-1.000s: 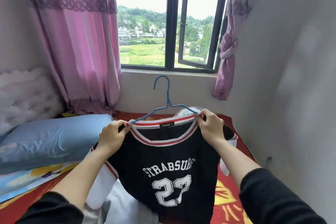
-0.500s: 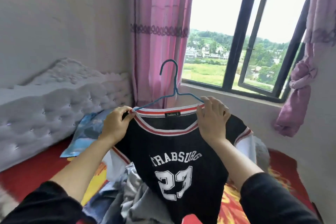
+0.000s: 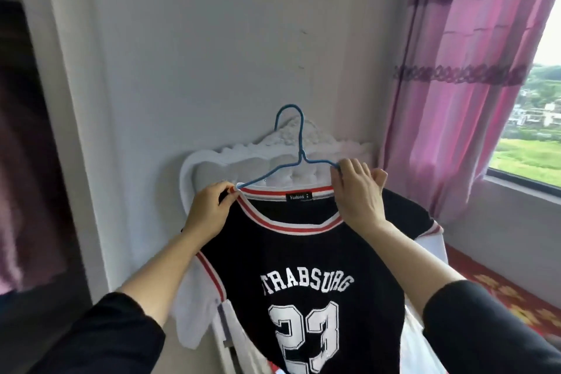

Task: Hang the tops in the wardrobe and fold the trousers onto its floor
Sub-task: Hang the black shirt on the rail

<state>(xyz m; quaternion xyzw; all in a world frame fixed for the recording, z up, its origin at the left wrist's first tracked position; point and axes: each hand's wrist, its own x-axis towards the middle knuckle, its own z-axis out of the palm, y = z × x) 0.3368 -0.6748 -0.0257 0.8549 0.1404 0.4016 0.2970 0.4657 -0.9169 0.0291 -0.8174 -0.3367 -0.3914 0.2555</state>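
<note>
**Two-Hand Carry: Jersey on Hanger, Not Yet Hung**

Two dark sleeves enter at the lower corners of the frame, with the forearms converging toward centre. The black jersey [image 3: 303, 267], printed "23", hangs in the lower centre, spread flat toward the camera. It sits on the blue wire hanger [image 3: 301, 158], whose hook stands upright above the collar.

The left hand [image 3: 209, 209] pinches the collar edge together with the hanger's left end, thumb against curled fingers. The right hand [image 3: 359, 191] bends its fingers over the hanger's right arm and the shoulder seam, with the thumb spread to the side. Gripping at both shoulder points probably stops the fabric sliding off the thin wire and keeps the hook free for a rail.

Behind the jersey stands a white carved headboard [image 3: 236, 161], set against a plain wall [image 3: 212, 39]. A pink curtain [image 3: 455, 85] fills the upper right, with the window [image 3: 543, 130] at the right edge. A white upright panel [image 3: 69, 100] borders a dark, blurred opening [image 3: 24, 130] at the left edge. Whether that opening is the wardrobe cannot be told. No rail is visible.

Judgement: the garment is ready for hanging, and hooking it remains to be done.
</note>
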